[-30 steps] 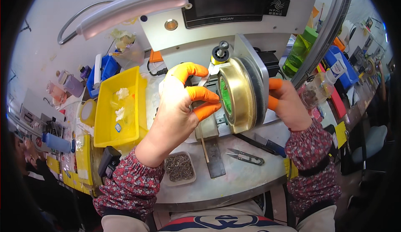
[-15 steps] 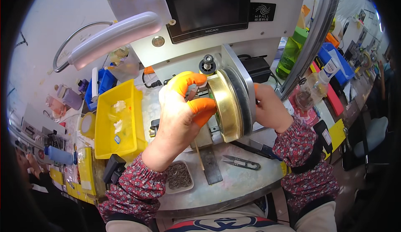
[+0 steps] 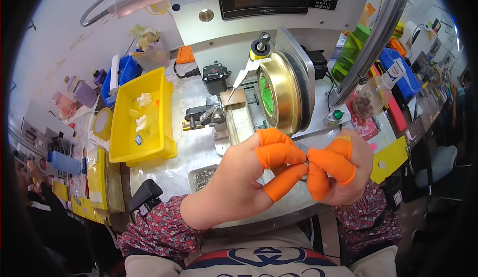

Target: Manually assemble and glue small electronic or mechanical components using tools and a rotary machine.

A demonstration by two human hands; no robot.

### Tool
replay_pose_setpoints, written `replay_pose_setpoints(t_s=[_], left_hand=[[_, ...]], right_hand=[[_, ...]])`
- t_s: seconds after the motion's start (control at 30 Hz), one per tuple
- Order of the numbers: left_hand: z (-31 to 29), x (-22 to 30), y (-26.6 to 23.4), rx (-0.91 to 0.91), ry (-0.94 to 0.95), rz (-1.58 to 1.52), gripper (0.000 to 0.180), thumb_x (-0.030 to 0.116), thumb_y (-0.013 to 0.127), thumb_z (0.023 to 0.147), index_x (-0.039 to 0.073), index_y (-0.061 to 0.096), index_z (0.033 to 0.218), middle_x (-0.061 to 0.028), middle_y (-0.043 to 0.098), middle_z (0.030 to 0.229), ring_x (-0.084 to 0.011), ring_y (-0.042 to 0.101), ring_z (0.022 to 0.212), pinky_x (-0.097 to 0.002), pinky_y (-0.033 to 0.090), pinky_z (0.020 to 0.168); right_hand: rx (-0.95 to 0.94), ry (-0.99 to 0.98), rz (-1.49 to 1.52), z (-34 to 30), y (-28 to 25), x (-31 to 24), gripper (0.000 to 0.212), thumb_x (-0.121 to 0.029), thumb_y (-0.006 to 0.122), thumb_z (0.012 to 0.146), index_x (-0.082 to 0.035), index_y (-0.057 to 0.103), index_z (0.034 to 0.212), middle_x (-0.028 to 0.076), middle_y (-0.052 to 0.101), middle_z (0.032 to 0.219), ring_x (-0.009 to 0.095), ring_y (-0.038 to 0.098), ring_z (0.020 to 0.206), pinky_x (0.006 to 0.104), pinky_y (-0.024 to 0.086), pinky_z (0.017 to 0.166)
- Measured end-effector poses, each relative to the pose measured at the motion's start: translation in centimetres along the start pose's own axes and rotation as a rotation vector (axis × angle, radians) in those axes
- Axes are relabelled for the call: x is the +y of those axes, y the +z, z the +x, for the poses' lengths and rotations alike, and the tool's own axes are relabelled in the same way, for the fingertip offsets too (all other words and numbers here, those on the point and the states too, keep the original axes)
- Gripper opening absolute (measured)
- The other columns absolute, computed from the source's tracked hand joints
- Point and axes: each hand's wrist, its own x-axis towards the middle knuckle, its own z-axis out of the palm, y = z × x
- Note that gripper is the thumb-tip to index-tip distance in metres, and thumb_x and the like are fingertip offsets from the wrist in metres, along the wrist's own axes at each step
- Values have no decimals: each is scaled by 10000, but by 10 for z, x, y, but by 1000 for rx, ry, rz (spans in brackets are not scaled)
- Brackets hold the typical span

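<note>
Both my hands are raised together in front of me, over the near edge of the bench. My left hand point(image 3: 239, 180) has orange rubber caps on the thumb and first fingers; those fingers are bent in and narrowed to a pinch. My right hand point(image 3: 343, 170), capped the same way, is curled and pinched too. The capped fingertips point(image 3: 291, 172) of the two hands meet at one spot, touching.

Between the tips there is a tiny dark piece point(image 3: 305, 163), thin like a pin or wire end. It is too small to tell its shape, or which hand carries its weight; both appear closed on it. Its long axis, as far as I can judge, runs roughly left to right, from one pinch to the other.

Key relation: the piece sits below and slightly right of the round brass wheel point(image 3: 279, 97) on the machine point(image 3: 298, 23), which stands farther from me, beyond my hands. The wheel stands on edge, with a green inner face turned toward my left. My left fingertips lie a little nearer to the wheel than my right ones.

Outward: a small metal block point(image 3: 239, 120) left of the wheel, with a clamp point(image 3: 201, 115) beside it. A shallow tray of small metal bits point(image 3: 204, 177) lies just left of my left wrist. Farther left, a yellow bin point(image 3: 139, 117). A green button point(image 3: 338, 114) sits right of the wheel.
</note>
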Motion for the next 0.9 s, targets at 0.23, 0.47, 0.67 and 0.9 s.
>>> replay_pose_setpoints(t_s=[0.23, 0.47, 0.67, 0.9], left_hand=[[-2, -1, -7, 88, 127, 55, 224, 30, 651, 677, 49, 571, 885, -87, 558, 805, -172, 529, 676, -273, 411, 638], [-5, -4, -13, -11, 142, 132, 205, 118, 669, 670, 52, 583, 844, -86, 570, 797, -169, 527, 697, -271, 392, 626], [-9, -1, -13, 56, 153, 201, 270, 149, 681, 669, 47, 582, 898, -106, 576, 853, -195, 551, 728, -316, 422, 699], [-9, 0, -6, 5, -54, -121, 215, -40, 662, 644, 53, 600, 827, -69, 589, 813, -183, 563, 738, -274, 437, 677]], right_hand=[[-34, 328, 327, 1, -2, -12, 231, -17, 644, 572, -66, 598, 793, 26, 471, 592, 191, 439, 468, 274, 349, 447], [-11, 214, 216, 0, 8, -8, 255, -13, 643, 576, -69, 598, 820, 19, 446, 583, 186, 414, 455, 279, 330, 436], [23, 186, 139, -2, 9, -9, 256, -9, 637, 572, -75, 610, 818, 6, 461, 605, 178, 424, 460, 280, 343, 435], [-21, 116, 69, -3, 7, -12, 237, -29, 643, 584, -76, 614, 815, 8, 469, 621, 171, 457, 476, 284, 355, 439]])
